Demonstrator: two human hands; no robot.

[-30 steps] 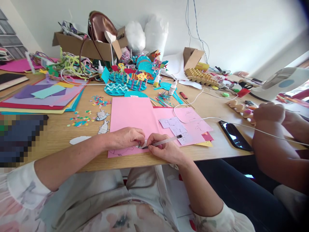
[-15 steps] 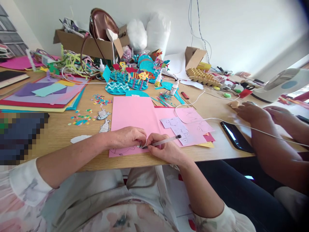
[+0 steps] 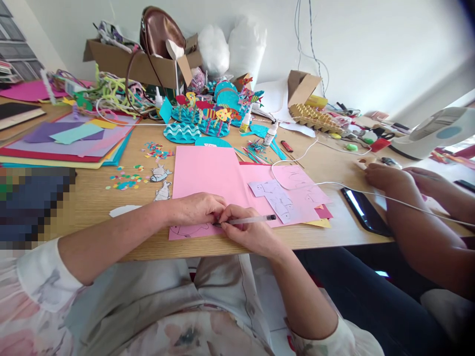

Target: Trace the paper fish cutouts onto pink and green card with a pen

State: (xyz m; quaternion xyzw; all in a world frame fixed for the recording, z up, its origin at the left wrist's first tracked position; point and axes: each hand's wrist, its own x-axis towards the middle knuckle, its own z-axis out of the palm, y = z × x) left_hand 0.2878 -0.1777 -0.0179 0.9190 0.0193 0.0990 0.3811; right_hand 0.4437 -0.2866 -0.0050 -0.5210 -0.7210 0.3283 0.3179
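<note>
Below the frame's centre, my left hand (image 3: 199, 209) curled over the pink sheet (image 3: 206, 173), and I could not tell whether its grip held anything; just right, my right hand (image 3: 245, 232) had its grip closed around the pen (image 3: 260, 219), its long axis running from beside the left hand rightward, slightly upward

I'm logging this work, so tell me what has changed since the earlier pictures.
The right hand has shifted slightly left, toward the left hand, and the pen it grips has tilted, its dark end lower in view. A co-worker's hand has moved left too. The pen was not let go. The pink paper, grey cutouts and phone stayed put.
</note>
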